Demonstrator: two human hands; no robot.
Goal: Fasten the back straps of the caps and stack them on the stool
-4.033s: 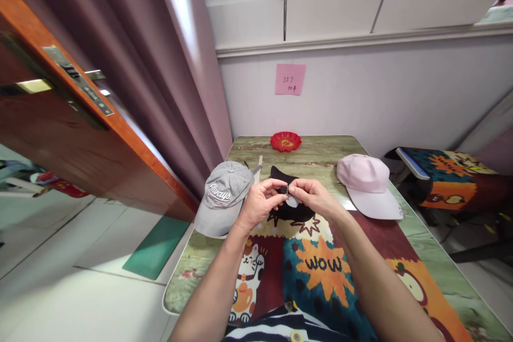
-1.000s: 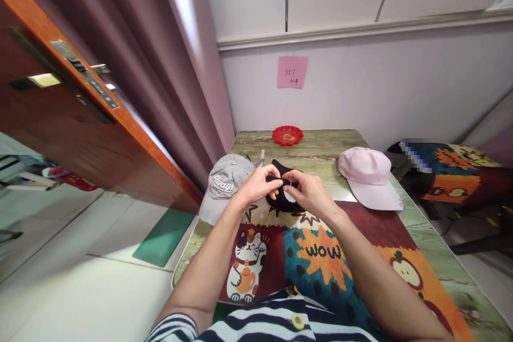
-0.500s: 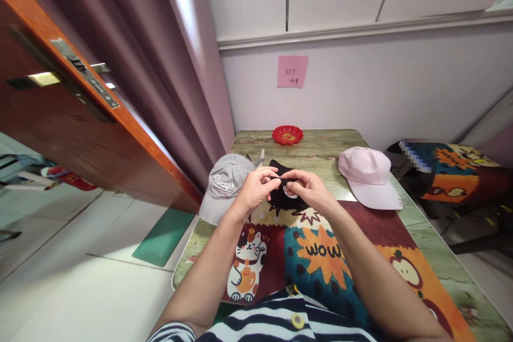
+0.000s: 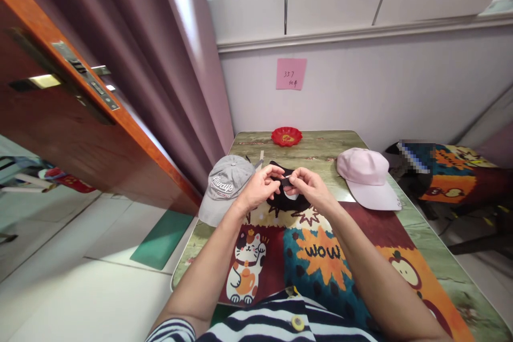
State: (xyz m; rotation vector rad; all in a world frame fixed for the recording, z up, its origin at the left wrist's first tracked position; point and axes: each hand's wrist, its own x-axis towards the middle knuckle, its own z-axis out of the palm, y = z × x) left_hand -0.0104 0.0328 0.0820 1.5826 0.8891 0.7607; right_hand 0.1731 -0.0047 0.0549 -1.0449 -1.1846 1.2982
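Observation:
A black cap (image 4: pixel 294 203) lies on the table, largely covered by my hands. My left hand (image 4: pixel 262 188) is closed, with thumb and fingertips pinching a narrow dark strap at the cap's near-left side. Close beside it, my right hand (image 4: pixel 306 186) pinches the same strap, and the fingertips nearly meet. A pale patch shows on the cap under my right fingers. To the left sits a grey cap (image 4: pixel 228 181) with white lettering, its strap end sticking up. On the right rests a pale pink cap (image 4: pixel 364 173), its brim toward me.
A red scalloped dish (image 4: pixel 286 136) stands at the table's back edge. A patterned mat (image 4: pixel 312 272) covers the near part of the wood-look table (image 4: pixel 320 147). An orange-brown door (image 4: pixel 100 133) and a mauve curtain (image 4: pixel 160 64) are at left. A pink note (image 4: pixel 291 74) sticks to the wall.
My right fingers have shifted slightly right and turned around the strap. My left hand has opened its pinch a little while staying on the strap. The caps have not moved.

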